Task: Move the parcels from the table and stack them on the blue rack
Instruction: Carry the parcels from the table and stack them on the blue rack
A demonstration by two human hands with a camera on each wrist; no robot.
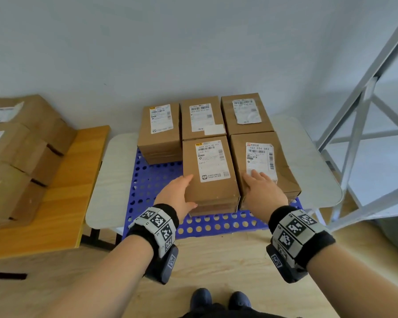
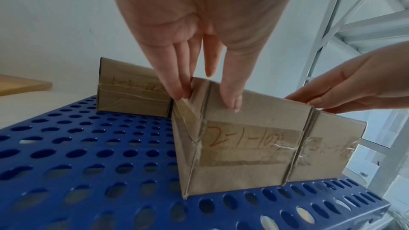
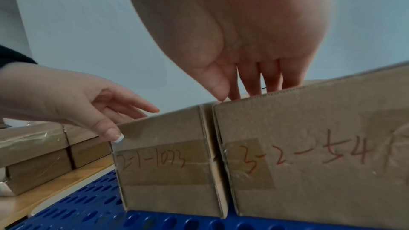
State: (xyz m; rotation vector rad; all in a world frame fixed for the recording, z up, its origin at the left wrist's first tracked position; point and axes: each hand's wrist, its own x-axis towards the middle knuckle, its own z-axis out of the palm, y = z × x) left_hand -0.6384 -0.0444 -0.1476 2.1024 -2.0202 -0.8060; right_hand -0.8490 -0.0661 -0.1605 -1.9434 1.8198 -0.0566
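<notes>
Several taped cardboard parcels sit on the blue perforated rack (image 1: 152,180). The front middle parcel (image 1: 209,171), marked 2-1-1073 (image 3: 166,172) on its near face (image 2: 243,146), stands flat on the rack. My left hand (image 1: 184,191) touches its front left corner, straight fingers (image 2: 177,90) along the left side and the thumb on the near face. My right hand (image 1: 257,182) lies flat on top of the front right parcel (image 1: 267,161), marked 3-2-54 (image 3: 309,172), with fingers (image 3: 254,85) straight. The two front parcels stand side by side, almost touching.
Three more parcels (image 1: 202,118) fill the back row of the rack. The rack lies on a white table (image 1: 110,171). Left of it a wooden table (image 1: 74,191) carries stacked parcels (image 1: 21,145). A grey metal shelf frame (image 1: 363,134) stands at the right.
</notes>
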